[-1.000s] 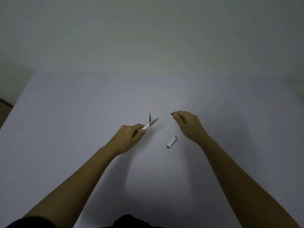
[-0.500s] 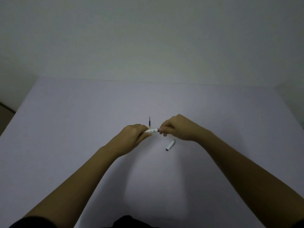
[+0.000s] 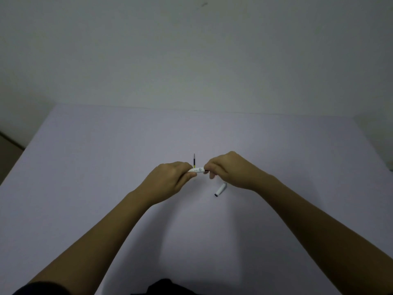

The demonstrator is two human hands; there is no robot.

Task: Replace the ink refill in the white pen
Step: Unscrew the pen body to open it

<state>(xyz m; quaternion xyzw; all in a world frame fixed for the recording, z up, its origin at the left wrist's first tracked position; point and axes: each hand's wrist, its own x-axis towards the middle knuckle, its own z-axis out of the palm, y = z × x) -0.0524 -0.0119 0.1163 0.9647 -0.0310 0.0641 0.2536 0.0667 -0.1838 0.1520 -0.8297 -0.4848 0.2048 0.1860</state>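
The white pen [image 3: 198,170] is held level just above the middle of the table, with only a short stretch of its barrel showing between my hands. My left hand [image 3: 170,180] grips its left end and my right hand [image 3: 228,170] pinches its right end. A thin dark ink refill [image 3: 194,160] lies on the table just behind the pen, pointing away from me. The white pen cap [image 3: 220,189] rests on the table under my right wrist, its dark opening facing me.
The pale table [image 3: 106,167] spreads wide on all sides, backed by a plain wall. Its left edge drops off at the far left. Dark clothing shows at the bottom of the view.
My right hand came in from open air and closed on the pen's right end. The pen swung from tilted to level. Cap and loose refill stayed put.
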